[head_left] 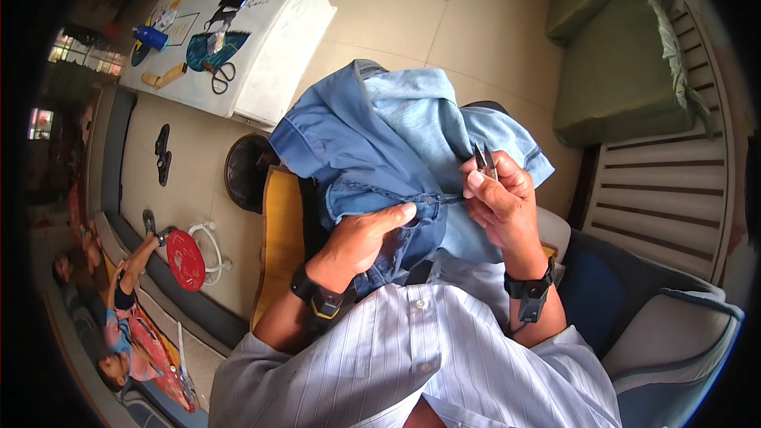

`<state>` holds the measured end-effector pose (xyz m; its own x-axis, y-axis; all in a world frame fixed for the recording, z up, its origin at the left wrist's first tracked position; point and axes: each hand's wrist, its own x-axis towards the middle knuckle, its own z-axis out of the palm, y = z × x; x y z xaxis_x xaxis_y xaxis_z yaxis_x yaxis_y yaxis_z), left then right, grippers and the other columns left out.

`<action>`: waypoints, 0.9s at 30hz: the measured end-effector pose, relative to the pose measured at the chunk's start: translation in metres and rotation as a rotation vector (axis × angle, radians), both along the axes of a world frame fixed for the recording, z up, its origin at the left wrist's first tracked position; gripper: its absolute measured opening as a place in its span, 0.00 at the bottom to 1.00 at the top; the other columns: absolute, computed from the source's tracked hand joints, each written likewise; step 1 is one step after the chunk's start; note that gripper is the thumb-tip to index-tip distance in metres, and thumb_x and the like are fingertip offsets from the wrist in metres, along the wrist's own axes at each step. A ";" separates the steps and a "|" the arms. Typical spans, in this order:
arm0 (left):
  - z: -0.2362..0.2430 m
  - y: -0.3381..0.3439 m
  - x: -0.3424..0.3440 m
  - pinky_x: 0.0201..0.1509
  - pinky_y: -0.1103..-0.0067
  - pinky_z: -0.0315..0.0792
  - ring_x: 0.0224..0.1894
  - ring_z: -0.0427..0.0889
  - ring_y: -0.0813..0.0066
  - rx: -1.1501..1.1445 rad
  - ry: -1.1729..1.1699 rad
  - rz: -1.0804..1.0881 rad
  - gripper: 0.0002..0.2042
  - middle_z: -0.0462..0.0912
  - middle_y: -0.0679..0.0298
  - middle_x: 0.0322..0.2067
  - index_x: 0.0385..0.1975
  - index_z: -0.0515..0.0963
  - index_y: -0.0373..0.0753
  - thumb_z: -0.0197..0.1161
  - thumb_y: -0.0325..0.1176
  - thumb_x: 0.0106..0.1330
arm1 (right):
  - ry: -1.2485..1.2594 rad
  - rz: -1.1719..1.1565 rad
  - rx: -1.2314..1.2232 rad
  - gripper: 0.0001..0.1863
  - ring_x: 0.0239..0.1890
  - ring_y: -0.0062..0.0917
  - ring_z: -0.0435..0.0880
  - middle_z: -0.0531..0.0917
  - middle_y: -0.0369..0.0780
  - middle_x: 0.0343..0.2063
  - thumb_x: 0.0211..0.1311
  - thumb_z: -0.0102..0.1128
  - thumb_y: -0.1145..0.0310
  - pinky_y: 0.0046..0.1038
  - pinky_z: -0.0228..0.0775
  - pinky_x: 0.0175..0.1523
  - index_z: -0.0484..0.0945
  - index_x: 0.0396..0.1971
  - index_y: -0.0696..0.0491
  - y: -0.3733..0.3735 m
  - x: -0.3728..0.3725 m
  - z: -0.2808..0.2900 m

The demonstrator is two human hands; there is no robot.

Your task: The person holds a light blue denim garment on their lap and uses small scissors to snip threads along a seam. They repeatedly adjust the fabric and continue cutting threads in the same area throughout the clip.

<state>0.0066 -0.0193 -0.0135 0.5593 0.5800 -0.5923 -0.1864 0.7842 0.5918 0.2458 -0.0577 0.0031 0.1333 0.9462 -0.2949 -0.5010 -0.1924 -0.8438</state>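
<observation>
Looks like thread-trimming: left hand [361, 239] pinches the seam of the faded blue denim garment [372, 150] on the lap, right hand [499, 198] closed around small metal thread snips [484, 160]. Next probably needs careful blade placement.

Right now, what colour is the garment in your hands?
Blue denim garment, a lighter blue on its inner side; the head view shows it best.

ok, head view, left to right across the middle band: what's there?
Red round fan on the floor → left hand pressing the denim garment → right hand holding small thread snips → slatted wooden bench.
</observation>
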 end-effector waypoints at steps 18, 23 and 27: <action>0.009 -0.017 0.004 0.59 0.72 0.78 0.49 0.86 0.70 -0.015 -0.081 0.143 0.13 0.88 0.59 0.45 0.49 0.84 0.29 0.64 0.28 0.68 | -0.097 0.171 0.046 0.14 0.19 0.09 0.68 0.83 0.32 0.27 0.75 0.63 0.62 0.17 0.60 0.25 0.84 0.47 0.59 -0.005 0.005 0.020; 0.006 -0.021 0.002 0.61 0.70 0.78 0.50 0.86 0.67 -0.049 -0.156 0.207 0.15 0.87 0.58 0.47 0.53 0.80 0.30 0.63 0.28 0.69 | -0.211 0.391 0.057 0.16 0.28 0.14 0.73 0.80 0.32 0.27 0.78 0.62 0.59 0.21 0.65 0.35 0.85 0.40 0.59 -0.020 0.001 0.030; 0.003 -0.022 0.006 0.63 0.70 0.77 0.52 0.85 0.68 -0.031 -0.250 0.275 0.15 0.85 0.60 0.49 0.56 0.78 0.32 0.64 0.30 0.72 | -0.332 0.352 0.164 0.15 0.25 0.13 0.72 0.82 0.32 0.27 0.77 0.63 0.61 0.20 0.61 0.30 0.85 0.35 0.59 -0.027 -0.011 0.007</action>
<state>0.0127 -0.0408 -0.0100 0.5149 0.7123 -0.4769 -0.5280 0.7018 0.4782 0.2351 -0.0851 0.0105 -0.1400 0.9809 -0.1348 -0.1291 -0.1530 -0.9798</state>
